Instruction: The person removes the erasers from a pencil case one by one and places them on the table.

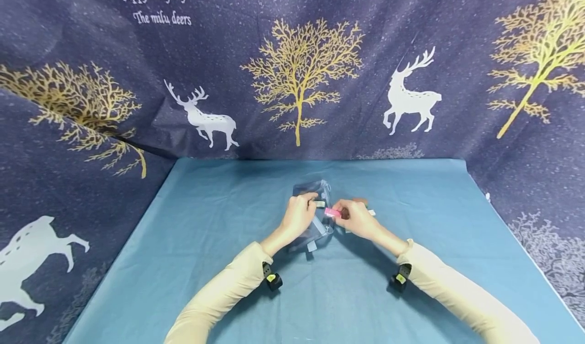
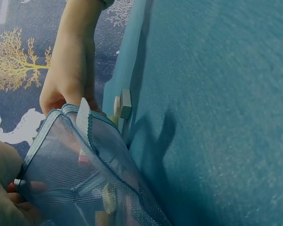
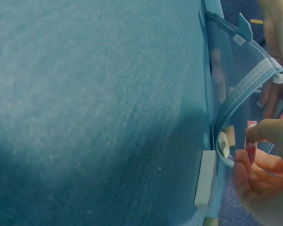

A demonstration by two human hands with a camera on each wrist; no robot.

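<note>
A see-through blue mesh zipper pouch [image 2: 61, 160] stands with its mouth spread, the zipper edge facing right in the head view. My left hand [image 1: 299, 214] grips the pouch's edge, fingertips curled at the zipper side in the left wrist view. Between thumb and fingers, my right hand [image 1: 358, 218] pinches a small pink block [image 3: 251, 142], held at the pouch's mouth. Through the mesh show several small pieces, among them a pale rounded piece [image 3: 223, 144] and a tan one [image 3: 231, 135].
A whitish block [image 3: 205, 179] lies on the blue cloth [image 1: 205, 222] just outside the pouch's mouth. Beyond my right hand is an orange piece [image 1: 361, 200], with a small white one [image 1: 372, 213] beside it. A dark printed curtain [image 1: 274, 3] hangs behind the table.
</note>
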